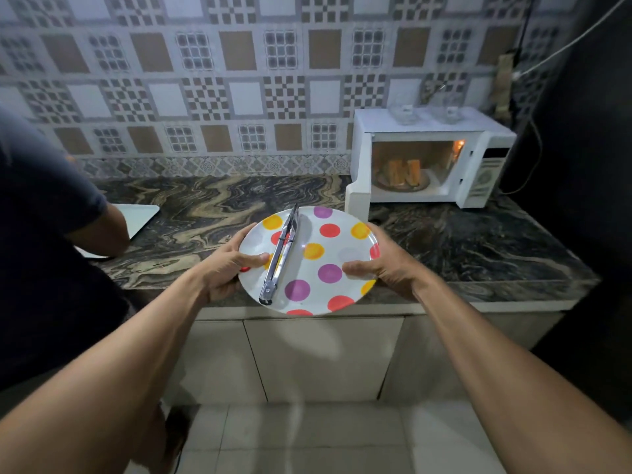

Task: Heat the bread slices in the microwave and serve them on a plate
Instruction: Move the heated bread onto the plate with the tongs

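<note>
Left hand (227,268) & right hand (379,265) pinched the plate (345,254) at 9 & 3; loose tongs (281,256) might slide off if it tipped w/ bread (403,172) waiting in the microwave (362,155)

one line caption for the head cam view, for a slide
Both hands, left hand and right hand, hold a dotted plate carrying tongs before the open microwave with bread slices inside.

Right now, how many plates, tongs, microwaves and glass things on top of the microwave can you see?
Plate: 1
Tongs: 1
Microwave: 1
Glass containers on the microwave: 2
Total: 5
</note>
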`<state>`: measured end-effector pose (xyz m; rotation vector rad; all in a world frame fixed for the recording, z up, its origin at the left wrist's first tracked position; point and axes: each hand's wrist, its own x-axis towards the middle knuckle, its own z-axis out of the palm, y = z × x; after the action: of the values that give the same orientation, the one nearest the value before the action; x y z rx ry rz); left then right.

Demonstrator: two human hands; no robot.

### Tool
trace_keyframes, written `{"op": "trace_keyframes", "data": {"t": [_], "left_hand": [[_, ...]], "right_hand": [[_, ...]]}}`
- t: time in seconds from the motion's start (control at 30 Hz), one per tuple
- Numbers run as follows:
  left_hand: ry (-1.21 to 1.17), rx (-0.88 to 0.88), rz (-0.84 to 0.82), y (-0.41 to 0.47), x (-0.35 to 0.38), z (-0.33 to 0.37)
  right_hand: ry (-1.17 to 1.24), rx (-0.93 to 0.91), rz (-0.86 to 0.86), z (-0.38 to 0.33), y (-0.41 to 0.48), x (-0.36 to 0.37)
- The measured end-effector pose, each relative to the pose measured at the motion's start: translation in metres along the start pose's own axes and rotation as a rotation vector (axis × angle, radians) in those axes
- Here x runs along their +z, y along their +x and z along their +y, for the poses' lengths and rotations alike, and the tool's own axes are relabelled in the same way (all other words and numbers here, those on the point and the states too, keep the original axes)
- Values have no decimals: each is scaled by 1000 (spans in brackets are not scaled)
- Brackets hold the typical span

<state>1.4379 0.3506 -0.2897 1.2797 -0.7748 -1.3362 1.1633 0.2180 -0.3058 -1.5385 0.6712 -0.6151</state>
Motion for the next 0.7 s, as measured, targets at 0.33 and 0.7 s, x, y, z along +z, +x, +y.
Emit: {"op": "trace_keyframes", "data": {"t": [0.33,0.7], "left_hand": [[-8,9,-8,-6,103,-13],[-37,27,72,-10,204,-32]], "right_hand": [[31,65,62,-9,-71,-78],[20,9,36,-19,-119,-158]]}}
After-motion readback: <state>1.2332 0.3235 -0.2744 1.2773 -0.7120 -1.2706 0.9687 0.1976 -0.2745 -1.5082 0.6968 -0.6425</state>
